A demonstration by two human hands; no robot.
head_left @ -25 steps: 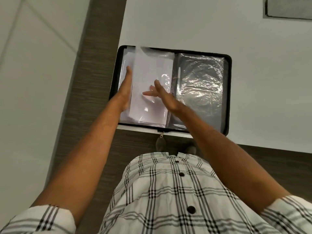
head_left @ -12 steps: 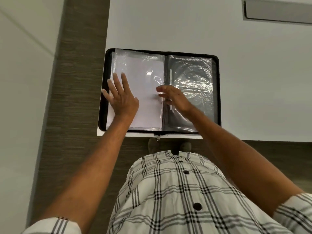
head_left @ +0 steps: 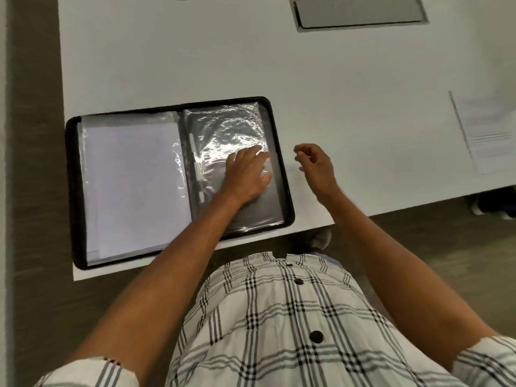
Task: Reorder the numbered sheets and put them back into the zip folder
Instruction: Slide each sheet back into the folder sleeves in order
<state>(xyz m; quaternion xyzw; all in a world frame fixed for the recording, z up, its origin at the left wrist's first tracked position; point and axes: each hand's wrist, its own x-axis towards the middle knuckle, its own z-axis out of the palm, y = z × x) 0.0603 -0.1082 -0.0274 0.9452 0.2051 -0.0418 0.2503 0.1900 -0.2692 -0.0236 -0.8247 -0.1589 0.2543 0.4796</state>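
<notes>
A black zip folder [head_left: 73,174] lies open flat at the near left corner of the white table. Its left half holds white sheets [head_left: 131,185] under a clear plastic sleeve. The right half shows crinkled, shiny clear sleeves [head_left: 223,127] with no paper visible in them. My left hand [head_left: 247,174] lies flat on those right sleeves, fingers straight and pointing right. My right hand [head_left: 315,166] hovers above the bare table just right of the folder, fingers loosely curled and holding nothing. More printed sheets [head_left: 488,135] lie at the table's far right edge.
A grey cable hatch [head_left: 360,12] is set into the table at the back. The table's [head_left: 335,79] front edge runs just below the folder, with brown floor beyond. A shoe [head_left: 321,238] shows under the table edge.
My left hand left the left-hand sheets and now lies on the right sleeves. My right hand moved off the folder to the right. The view shifted, so the folder sits further left.
</notes>
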